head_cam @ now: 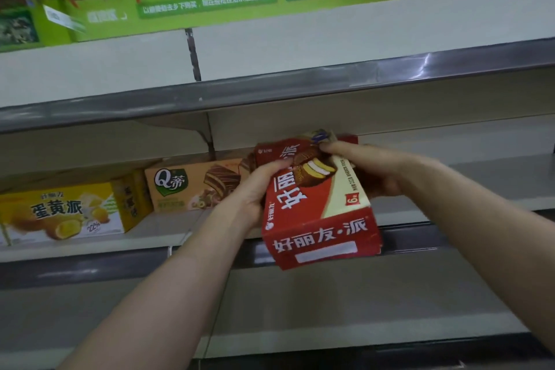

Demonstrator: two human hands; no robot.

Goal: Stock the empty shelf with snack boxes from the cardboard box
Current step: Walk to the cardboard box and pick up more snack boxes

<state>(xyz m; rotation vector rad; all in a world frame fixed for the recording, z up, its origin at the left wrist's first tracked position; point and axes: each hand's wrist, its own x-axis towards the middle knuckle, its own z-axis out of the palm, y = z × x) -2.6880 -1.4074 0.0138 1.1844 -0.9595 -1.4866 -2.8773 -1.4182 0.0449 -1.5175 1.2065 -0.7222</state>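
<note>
Item: red cardboard snack box (318, 213), held at the front edge of the grey metal shelf (450, 186), its near end overhanging toward the person. Long axis: runs from the person into the shelf, tilted slightly. Grip: left hand (255, 189) curled round the left side, right hand (369, 168) curled round the far right corner, both equally near. Neighbours, shelved to the left: orange cake box (192, 186), yellow pie box (66, 210). Probable slot: bare shelf to the right.

The red box (321, 237) reads "好丽友·派" and "9", the tan box (192, 186) "Q蒂", the yellow box (60, 213) "蛋黄派".
</note>
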